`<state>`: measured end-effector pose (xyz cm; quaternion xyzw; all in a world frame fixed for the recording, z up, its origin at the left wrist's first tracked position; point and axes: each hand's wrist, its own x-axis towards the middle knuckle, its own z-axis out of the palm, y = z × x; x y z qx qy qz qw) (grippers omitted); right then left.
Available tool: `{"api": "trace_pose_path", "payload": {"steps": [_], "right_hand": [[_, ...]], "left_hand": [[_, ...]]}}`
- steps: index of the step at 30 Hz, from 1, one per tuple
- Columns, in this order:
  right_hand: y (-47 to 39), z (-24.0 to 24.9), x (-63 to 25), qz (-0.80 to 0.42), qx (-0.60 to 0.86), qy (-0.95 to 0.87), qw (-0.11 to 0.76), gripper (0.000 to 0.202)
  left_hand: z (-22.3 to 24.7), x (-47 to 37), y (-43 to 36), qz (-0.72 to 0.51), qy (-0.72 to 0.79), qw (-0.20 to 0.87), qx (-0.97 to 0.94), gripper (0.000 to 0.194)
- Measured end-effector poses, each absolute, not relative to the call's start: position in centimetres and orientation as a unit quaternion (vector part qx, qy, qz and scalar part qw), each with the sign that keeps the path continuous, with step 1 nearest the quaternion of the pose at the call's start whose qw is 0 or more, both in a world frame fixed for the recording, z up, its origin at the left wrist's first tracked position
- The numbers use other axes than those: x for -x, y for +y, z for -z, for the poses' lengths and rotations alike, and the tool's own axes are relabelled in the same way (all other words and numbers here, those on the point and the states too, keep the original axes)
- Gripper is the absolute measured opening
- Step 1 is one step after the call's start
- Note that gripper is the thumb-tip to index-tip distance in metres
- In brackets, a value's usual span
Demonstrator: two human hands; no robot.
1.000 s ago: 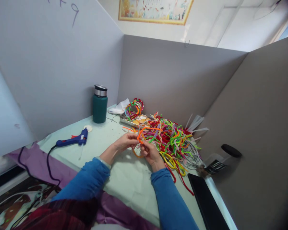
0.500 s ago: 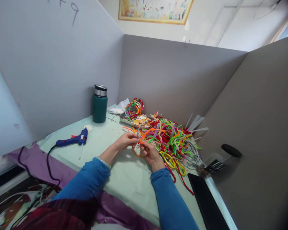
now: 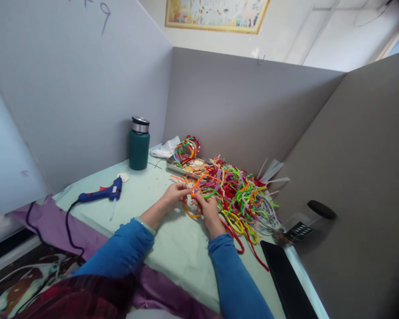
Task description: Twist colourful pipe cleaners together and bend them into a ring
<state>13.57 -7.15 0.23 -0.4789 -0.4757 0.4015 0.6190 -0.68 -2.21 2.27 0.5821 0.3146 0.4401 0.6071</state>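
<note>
Both hands are closed with their fingertips together on an orange pipe cleaner [image 3: 189,214], over the front of the colourful heap. My left hand [image 3: 174,196] pinches it from the left. On the other side my right hand [image 3: 209,212] pinches it close to the left fingertips. One orange part bends up into a loop above the hands, and another curves down below them. The exact crossing between the fingers is hidden. Just behind lies a pile of pipe cleaners [image 3: 242,190] in many colours, overlapping the loop in view.
A metal tray [image 3: 177,169] with round pieces and several coloured rings stands behind. Left are a green bottle [image 3: 139,150] and a blue glue gun [image 3: 101,195] with its cord. A black flat object [image 3: 282,274] lies at right. Grey partitions [image 3: 246,102] surround the table.
The orange upper part has changed from a nearly straight strand pointing right into a rounded loop. My right hand has turned slightly, with its fingertips closer to the left ones.
</note>
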Motion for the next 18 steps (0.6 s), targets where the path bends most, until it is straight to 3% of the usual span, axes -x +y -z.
{"api": "trace_pose_path", "payload": {"steps": [8, 15, 18], "right_hand": [[-7.63, -0.34, -12.91, -0.179, 0.533, -0.585, 0.584, 0.033], [-7.48, -0.09, -12.95, -0.177, 0.529, -0.584, 0.590, 0.030], [-7.35, -0.16, -13.18, -0.192, 0.531, -0.571, 0.596, 0.032]], "left_hand": [[-2.24, 0.60, -2.37, -0.469, 0.342, 0.633, -0.512, 0.024], [-1.76, 0.63, -1.80, -0.455, 0.338, 0.647, -0.510, 0.014], [-1.82, 0.77, -1.75, -0.441, 0.323, 0.640, -0.540, 0.020]]}}
